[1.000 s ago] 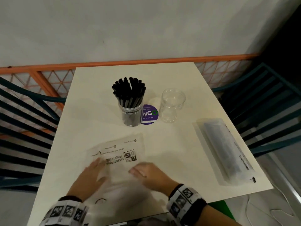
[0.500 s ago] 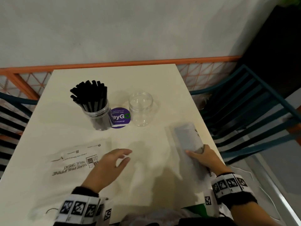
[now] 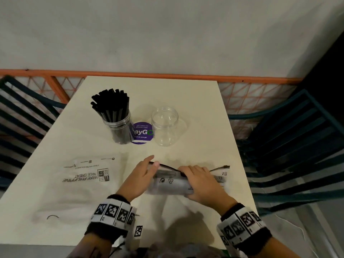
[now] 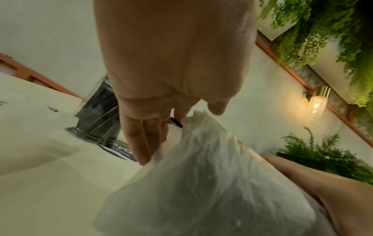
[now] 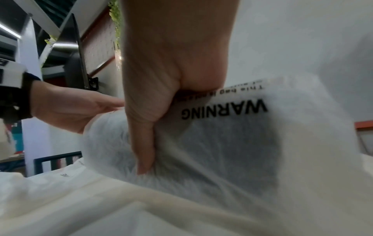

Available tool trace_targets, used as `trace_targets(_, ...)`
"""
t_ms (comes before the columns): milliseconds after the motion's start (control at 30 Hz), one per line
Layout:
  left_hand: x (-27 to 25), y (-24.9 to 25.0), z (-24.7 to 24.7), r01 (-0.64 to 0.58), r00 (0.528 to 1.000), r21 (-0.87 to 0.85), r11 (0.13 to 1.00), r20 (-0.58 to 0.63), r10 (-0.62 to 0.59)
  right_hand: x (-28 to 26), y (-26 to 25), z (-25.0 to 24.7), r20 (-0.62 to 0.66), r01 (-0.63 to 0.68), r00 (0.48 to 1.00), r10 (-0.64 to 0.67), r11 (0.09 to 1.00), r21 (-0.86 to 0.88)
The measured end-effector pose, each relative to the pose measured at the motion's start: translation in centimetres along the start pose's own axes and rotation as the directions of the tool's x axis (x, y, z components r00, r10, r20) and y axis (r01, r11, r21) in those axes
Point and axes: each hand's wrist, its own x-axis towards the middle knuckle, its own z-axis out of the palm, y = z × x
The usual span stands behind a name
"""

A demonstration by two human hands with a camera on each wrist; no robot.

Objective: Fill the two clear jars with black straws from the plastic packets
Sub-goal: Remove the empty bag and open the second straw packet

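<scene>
A clear jar [image 3: 117, 125] packed with black straws [image 3: 111, 103] stands at the table's back left. To its right is an empty clear jar [image 3: 164, 127]. A full frosted straw packet [image 3: 167, 184] lies crosswise in front of me, just above the table. My right hand [image 3: 197, 179] grips its right half, thumb pressed into the plastic [image 5: 242, 143] by the word WARNING. My left hand [image 3: 145, 170] lies with straight fingers against the packet's left end [image 4: 212, 183].
An emptied flat packet [image 3: 83, 181] with printed text lies on the cream table [image 3: 204, 112] at the front left. A purple round sticker [image 3: 142, 134] sits between the jars. Dark slatted chairs [image 3: 290, 146] flank the table, and an orange rail [image 3: 167, 75] runs behind it.
The right hand reached to the packet at the table's right and brought it in front of me, turned crosswise. The left hand left the empty packet and came to the full packet's left end.
</scene>
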Motion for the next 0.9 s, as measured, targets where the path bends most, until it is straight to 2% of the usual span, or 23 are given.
trace_targets(167, 0.1, -0.5, -1.6, -0.133, 0.979, 0.082, 0.988, -0.145, 0.144, 0.8, 1.0, 0.4, 0.016, -0.006, 1.0, 0.006, 1.0, 0.005)
trace_targets(267, -0.2, -0.7, -2.3, -0.131, 0.966, 0.11, 0.985, -0.211, 0.152, 0.7, 1.8, 0.0, 0.04, -0.024, 0.999, 0.021, 0.998, 0.063)
trace_targets(333, -0.4, -0.6, -2.7, -0.132, 0.941, 0.095, 0.987, -0.302, 0.155, 0.2, 3.0, -0.9, 0.05, -0.06, 0.997, 0.054, 0.989, 0.136)
trace_targets(467, -0.4, -0.6, -3.7, -0.137, 0.865, 0.073, 0.988, -0.477, 0.155, -0.9, 6.8, -2.3, -0.096, -0.102, 0.986, 0.139, 0.943, 0.318)
trace_targets(600, 0.1, 0.3, -3.6, -0.118, 0.871, 0.007, 0.993, -0.479, 0.107, -1.7, 8.1, -3.0, -0.133, -0.154, 0.965, 0.227, 0.897, 0.415)
trace_targets(700, 0.2, 1.0, -4.1, -0.107, 0.868, 0.064, 0.992, -0.481, 0.125, -2.0, 7.6, -3.7, -0.179, -0.141, 0.94, 0.291, 0.809, 0.57)
trace_targets(833, 0.3, 2.5, -3.9, -0.171, 0.765, 0.411, 0.895, -0.517, 0.384, -1.8, 6.5, -4.3, -0.235, -0.088, 0.923, 0.304, 0.763, 0.64)
trace_targets(900, 0.0, 4.9, -2.3, -0.294, 0.764, 0.422, 0.858, -0.435, 0.476, -1.6, 5.8, -4.5, -0.239, -0.062, 0.929, 0.283, 0.755, 0.653)
